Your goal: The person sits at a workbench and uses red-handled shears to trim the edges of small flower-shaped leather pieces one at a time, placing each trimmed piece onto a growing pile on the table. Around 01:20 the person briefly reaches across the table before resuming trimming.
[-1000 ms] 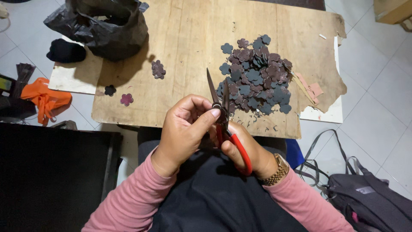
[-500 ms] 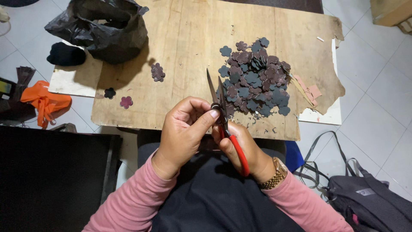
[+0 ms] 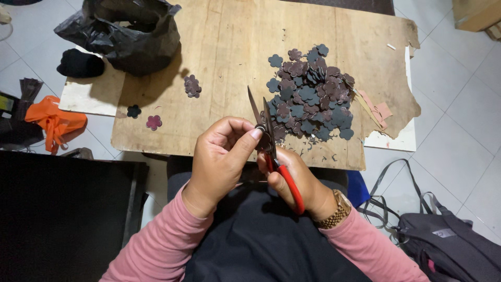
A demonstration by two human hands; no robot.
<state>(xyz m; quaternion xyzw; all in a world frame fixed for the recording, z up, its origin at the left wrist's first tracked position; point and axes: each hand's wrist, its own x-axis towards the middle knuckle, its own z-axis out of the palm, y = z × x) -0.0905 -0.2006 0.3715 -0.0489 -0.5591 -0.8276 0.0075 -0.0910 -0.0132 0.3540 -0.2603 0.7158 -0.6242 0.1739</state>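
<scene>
My right hand [image 3: 295,180] grips red-handled scissors [image 3: 271,151], the blades pointing up and away from me and slightly parted. My left hand [image 3: 222,154] pinches a small dark cut-out piece [image 3: 260,129] against the blades near their pivot. Both hands hover over my lap, just in front of the near edge of a worn wooden board [image 3: 224,78]. Right beyond the scissor tips lies a heap of dark flower-shaped cut-outs [image 3: 310,94] in grey and maroon.
A black plastic bag [image 3: 122,31] stands at the board's far left, a small stack of flower pieces [image 3: 192,86] near it and two single flowers [image 3: 144,117] lower left. Orange cloth [image 3: 55,122] lies on the floor left, a dark backpack [image 3: 451,245] lower right.
The hands and scissors have stayed in nearly the same place; the blades have closed a little on the small piece.
</scene>
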